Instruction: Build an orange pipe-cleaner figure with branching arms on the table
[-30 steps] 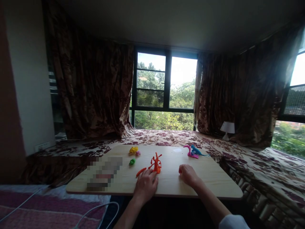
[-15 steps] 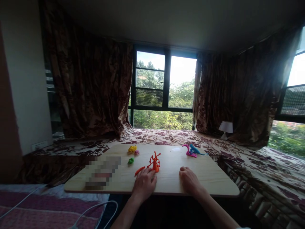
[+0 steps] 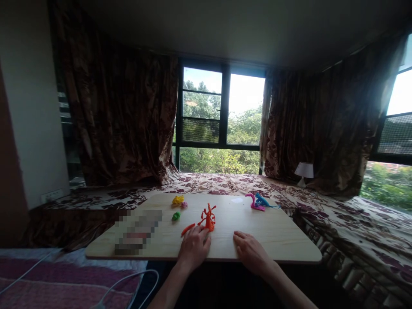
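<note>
Right hand (image 3: 251,252) now nearer branching, upright orange figure (image 3: 210,222)

VIEW: single, head-worn camera | FACING: forward and down | NEAR: tabletop (image 3: 225,219), lower centre of frame | FAR: window (image 3: 224,111), upper centre

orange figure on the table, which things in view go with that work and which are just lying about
Seemingly in use:
orange figure, left hand at its base
orange roll, beside that hand

Apparently just lying about:
yellow lump
pink lump
green lump
magenta figure
blue figure
white lamp, beyond the table
</note>
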`<state>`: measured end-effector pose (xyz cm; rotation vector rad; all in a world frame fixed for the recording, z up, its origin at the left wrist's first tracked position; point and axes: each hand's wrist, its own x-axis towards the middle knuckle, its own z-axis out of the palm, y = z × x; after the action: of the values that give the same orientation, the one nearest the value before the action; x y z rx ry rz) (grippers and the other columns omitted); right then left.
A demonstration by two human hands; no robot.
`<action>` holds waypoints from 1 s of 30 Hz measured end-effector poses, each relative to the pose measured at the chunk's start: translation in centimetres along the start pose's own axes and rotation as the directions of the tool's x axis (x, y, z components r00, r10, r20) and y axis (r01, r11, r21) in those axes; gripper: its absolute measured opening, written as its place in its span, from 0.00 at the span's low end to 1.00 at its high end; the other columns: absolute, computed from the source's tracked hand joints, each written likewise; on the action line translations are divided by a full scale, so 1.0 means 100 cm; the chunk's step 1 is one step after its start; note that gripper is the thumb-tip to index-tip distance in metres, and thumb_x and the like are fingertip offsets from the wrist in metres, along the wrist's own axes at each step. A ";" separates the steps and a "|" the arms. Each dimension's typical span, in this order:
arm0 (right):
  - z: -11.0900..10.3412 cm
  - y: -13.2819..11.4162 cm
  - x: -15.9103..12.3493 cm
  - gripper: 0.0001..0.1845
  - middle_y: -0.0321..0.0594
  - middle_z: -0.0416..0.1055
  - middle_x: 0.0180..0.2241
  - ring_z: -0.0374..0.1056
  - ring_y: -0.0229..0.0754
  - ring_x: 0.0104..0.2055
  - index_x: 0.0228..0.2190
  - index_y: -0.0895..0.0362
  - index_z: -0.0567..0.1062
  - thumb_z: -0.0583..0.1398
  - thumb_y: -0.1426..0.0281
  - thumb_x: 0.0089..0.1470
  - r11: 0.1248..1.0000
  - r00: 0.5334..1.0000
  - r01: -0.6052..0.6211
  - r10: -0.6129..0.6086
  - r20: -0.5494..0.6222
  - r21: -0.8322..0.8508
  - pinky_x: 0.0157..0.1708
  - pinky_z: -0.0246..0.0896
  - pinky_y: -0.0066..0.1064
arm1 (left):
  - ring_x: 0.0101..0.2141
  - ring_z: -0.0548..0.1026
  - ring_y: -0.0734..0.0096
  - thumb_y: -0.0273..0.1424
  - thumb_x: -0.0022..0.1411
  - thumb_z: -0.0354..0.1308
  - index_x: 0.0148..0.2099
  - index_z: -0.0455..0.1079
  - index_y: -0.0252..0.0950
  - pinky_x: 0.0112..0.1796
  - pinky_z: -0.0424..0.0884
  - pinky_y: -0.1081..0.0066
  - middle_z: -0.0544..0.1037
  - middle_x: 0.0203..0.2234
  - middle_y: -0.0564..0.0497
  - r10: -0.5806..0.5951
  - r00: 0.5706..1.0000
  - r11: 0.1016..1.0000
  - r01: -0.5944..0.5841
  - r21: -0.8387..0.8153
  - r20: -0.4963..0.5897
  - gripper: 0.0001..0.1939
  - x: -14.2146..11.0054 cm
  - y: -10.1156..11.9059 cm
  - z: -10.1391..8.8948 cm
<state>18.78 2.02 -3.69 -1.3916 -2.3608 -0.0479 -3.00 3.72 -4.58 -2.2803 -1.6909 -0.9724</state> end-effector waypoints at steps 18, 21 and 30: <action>0.017 0.005 -0.015 0.43 0.49 0.44 0.60 0.40 0.49 0.61 0.57 0.61 0.51 0.57 0.59 0.43 0.998 0.994 -0.029 0.034 0.100 -0.054 0.58 0.33 0.40 | 0.46 0.64 0.65 0.33 0.58 0.47 0.46 0.69 0.43 0.50 0.54 0.63 0.71 0.43 0.50 -0.015 1.000 1.000 0.015 0.011 0.008 0.15 0.000 0.001 -0.003; 0.021 0.015 -0.012 0.43 0.51 0.44 0.60 0.40 0.50 0.61 0.57 0.64 0.51 0.57 0.63 0.40 0.992 0.992 -0.080 0.089 0.089 -0.092 0.58 0.33 0.40 | 0.45 0.65 0.65 0.33 0.58 0.47 0.46 0.69 0.43 0.50 0.53 0.63 0.71 0.42 0.50 -0.007 1.000 1.000 0.007 0.024 -0.010 0.15 0.000 0.001 -0.002; 0.027 -0.001 -0.039 0.44 0.43 0.36 0.61 0.33 0.45 0.62 0.58 0.61 0.47 0.55 0.69 0.39 0.997 0.997 -0.019 0.024 0.074 -0.069 0.59 0.29 0.37 | 0.47 0.65 0.65 0.33 0.56 0.48 0.46 0.69 0.42 0.51 0.53 0.62 0.72 0.45 0.51 -0.018 1.000 1.000 0.018 -0.026 0.003 0.15 0.001 0.001 -0.003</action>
<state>19.48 -0.62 -7.57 -1.4752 -2.4256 -0.0717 -2.98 3.65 -4.28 -2.2874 -1.7122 -1.0011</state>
